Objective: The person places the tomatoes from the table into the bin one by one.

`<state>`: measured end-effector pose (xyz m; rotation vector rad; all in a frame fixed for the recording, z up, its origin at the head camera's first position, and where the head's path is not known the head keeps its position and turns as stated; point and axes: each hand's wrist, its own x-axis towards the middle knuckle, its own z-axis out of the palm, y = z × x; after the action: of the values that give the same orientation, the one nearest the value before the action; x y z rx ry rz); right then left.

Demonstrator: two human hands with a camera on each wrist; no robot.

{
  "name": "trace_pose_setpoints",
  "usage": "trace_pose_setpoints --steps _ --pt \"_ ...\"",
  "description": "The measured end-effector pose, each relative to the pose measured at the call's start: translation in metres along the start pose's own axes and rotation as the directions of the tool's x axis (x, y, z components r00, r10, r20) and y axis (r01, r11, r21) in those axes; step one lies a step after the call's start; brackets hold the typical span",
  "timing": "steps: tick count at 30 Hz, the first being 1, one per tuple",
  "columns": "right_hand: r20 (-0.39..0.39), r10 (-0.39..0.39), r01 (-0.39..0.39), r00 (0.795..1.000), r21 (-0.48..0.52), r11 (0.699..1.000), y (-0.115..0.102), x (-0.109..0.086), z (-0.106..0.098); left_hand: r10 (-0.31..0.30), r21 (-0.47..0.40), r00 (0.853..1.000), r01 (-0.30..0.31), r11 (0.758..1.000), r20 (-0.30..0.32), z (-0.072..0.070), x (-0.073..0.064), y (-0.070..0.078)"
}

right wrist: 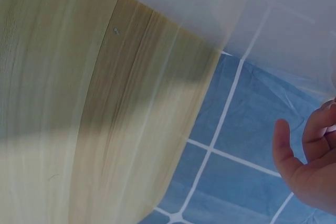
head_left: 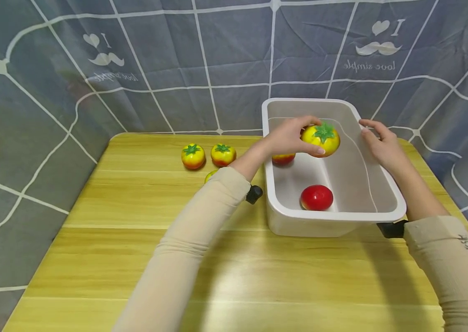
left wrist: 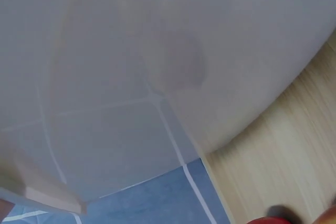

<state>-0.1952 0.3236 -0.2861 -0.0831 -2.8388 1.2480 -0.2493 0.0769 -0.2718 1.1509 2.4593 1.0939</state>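
Note:
My left hand [head_left: 294, 137] grips a yellow toy tomato [head_left: 323, 139] with a green leafy top, holding it over the inside of a white plastic bin [head_left: 333, 216]. At the bin's right rim is my right hand [head_left: 383, 144], its thumb and forefinger on the edge. Other fingers [right wrist: 283, 148] of it show outside the bin wall in the right wrist view. Inside the bin lie a red rounded toy fruit [head_left: 317, 198] and a yellow-red one [head_left: 283, 159], partly hidden by the left hand. The left wrist view shows mostly the bin's pale wall.
Left of the bin, two yellow-red toy tomatoes, one [head_left: 193, 156] beside another [head_left: 223, 155], sit on the wooden table [head_left: 134, 221]. A third [head_left: 211, 175] is mostly behind the left sleeve. A grey-blue patterned curtain [head_left: 238, 50] hangs behind the table.

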Motion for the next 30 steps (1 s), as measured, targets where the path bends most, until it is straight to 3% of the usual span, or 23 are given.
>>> trace_pose_setpoints --steps 8,15,19,23,30 --pt "-0.011 -0.009 0.009 1.000 -0.017 1.000 -0.0003 0.0004 0.0003 0.039 0.050 0.999 -0.041 0.998 0.029 0.0007 -0.0028 -0.0003" --pt "-0.025 -0.016 0.016 1.000 -0.024 1.000 -0.0005 -0.0001 0.0008 0.054 0.244 0.995 -0.071 0.967 0.079 0.0030 -0.0043 0.0017" --pt "-0.021 -0.019 0.018 1.000 -0.022 1.000 -0.0001 0.0004 0.0012 0.036 0.283 0.993 -0.066 0.957 0.110 0.0041 -0.0048 0.0030" --pt "-0.021 -0.020 0.019 1.000 -0.019 1.000 0.0000 0.0008 0.0015 0.036 0.287 0.995 -0.062 0.956 0.097 0.0045 -0.0055 0.0035" --pt "-0.031 -0.017 0.016 0.999 -0.024 1.000 0.0011 0.0006 0.0012 0.048 0.269 0.999 -0.051 0.962 0.020 0.0026 -0.0075 0.0046"
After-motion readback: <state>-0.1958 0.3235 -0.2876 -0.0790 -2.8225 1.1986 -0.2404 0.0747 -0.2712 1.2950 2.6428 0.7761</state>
